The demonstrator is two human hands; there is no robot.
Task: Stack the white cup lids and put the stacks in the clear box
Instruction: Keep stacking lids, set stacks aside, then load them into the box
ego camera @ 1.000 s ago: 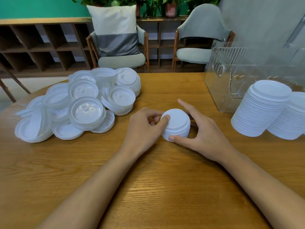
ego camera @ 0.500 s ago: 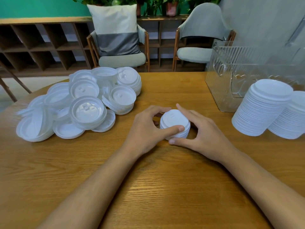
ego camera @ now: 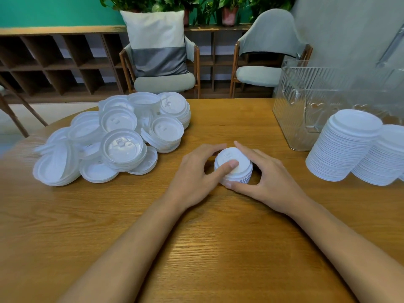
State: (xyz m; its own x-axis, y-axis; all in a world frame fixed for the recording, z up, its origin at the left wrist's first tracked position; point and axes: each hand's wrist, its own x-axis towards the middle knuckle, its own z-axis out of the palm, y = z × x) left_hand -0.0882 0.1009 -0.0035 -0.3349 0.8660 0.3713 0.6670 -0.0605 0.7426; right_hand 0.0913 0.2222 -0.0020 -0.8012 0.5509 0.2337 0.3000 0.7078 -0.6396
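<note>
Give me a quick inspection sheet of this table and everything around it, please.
Surface: wooden table, grain showing in front of the person.
Job's things: short lid stack at centre; loose lid pile at left; tall lid stacks at right, standing on the table; clear box behind them, no lids visible inside.
Clutter: nothing seen.
Hands: left hand and right hand both grip the short lid stack, with the left thumb on its top.
Cables: nothing seen.
Surroundings: two chairs, one holding a cushion; wooden cubby shelf; potted plants; green wall.
</note>
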